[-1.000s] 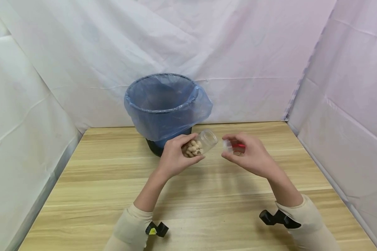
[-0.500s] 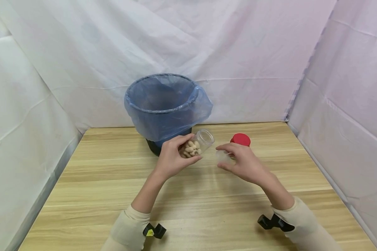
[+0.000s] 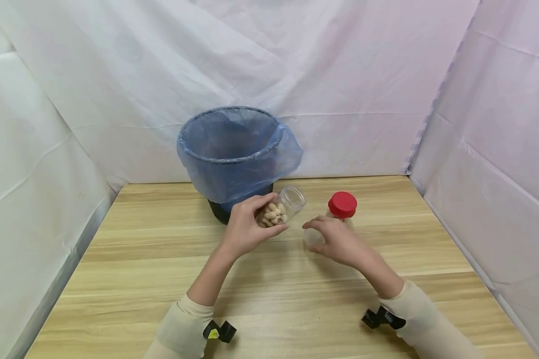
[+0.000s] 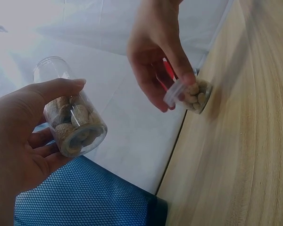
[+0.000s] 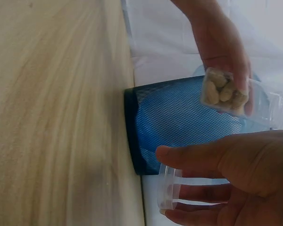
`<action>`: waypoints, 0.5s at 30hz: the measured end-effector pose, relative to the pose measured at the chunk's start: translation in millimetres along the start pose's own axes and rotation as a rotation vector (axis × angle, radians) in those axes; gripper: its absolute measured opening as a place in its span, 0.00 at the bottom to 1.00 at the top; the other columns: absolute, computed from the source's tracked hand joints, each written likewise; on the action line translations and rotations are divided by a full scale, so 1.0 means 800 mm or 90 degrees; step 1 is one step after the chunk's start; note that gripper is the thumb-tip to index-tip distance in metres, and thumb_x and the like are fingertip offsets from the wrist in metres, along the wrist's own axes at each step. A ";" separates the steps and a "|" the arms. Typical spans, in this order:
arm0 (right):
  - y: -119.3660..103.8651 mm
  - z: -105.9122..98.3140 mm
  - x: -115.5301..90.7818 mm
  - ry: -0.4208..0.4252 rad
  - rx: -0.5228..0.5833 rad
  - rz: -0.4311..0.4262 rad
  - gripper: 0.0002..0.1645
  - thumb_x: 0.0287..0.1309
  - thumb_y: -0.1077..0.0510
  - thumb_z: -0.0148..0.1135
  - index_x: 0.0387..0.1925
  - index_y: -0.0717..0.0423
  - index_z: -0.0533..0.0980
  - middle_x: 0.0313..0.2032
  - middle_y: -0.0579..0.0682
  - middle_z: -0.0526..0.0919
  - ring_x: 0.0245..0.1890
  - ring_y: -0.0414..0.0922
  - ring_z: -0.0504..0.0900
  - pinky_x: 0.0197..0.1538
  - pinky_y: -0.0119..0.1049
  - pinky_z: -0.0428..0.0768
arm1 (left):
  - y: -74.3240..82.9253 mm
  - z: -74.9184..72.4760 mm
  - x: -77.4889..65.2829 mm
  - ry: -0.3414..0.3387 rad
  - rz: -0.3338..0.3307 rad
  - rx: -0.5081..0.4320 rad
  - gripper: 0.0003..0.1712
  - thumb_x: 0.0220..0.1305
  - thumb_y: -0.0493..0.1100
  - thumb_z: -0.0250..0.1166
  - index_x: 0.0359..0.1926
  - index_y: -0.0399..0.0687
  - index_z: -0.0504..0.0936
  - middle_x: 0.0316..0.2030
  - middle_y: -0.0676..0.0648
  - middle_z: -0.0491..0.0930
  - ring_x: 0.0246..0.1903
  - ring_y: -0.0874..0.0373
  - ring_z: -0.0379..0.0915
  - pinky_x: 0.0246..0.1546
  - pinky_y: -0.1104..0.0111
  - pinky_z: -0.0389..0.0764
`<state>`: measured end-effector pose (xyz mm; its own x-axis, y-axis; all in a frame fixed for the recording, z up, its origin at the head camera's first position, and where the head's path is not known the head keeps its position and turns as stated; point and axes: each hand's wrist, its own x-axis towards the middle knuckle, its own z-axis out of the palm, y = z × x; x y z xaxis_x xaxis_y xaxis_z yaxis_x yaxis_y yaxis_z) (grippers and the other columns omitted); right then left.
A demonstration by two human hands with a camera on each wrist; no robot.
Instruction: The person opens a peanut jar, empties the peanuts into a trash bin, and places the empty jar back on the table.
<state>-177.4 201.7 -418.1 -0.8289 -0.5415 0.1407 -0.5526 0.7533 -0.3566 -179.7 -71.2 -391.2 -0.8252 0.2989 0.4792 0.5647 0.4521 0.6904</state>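
Note:
My left hand grips a clear plastic jar part filled with unshelled peanuts. The jar tilts in the head view, its uncovered mouth pointing up and to the right. My right hand holds a translucent plastic lid by its edge, between thumb and fingers, low over the table. Just beyond that hand a second jar with a red lid stands on the table; the hand hides most of its body in the head view. Peanuts show inside this jar in the left wrist view.
A dark mesh bin lined with a blue plastic bag stands behind my left hand. White cloth hangs at the back and both sides of the wooden table.
My right hand has moved left and nearer to me with the translucent lid, uncovering the red-lidded jar. My left hand and its jar have shifted slightly left.

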 end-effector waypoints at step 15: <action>0.008 0.027 0.005 -0.037 -0.025 0.034 0.30 0.49 0.62 0.87 0.55 0.62 0.86 0.52 0.59 0.89 0.52 0.56 0.88 0.57 0.54 0.87 | 0.003 -0.002 -0.001 0.007 0.004 -0.020 0.42 0.52 0.47 0.88 0.67 0.43 0.85 0.54 0.46 0.89 0.49 0.55 0.86 0.47 0.64 0.88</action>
<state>-182.3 196.5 -439.5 -0.8517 -0.5196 0.0679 -0.5111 0.7953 -0.3260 -177.3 -71.9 -389.0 -0.8216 0.2920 0.4896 0.5701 0.4230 0.7044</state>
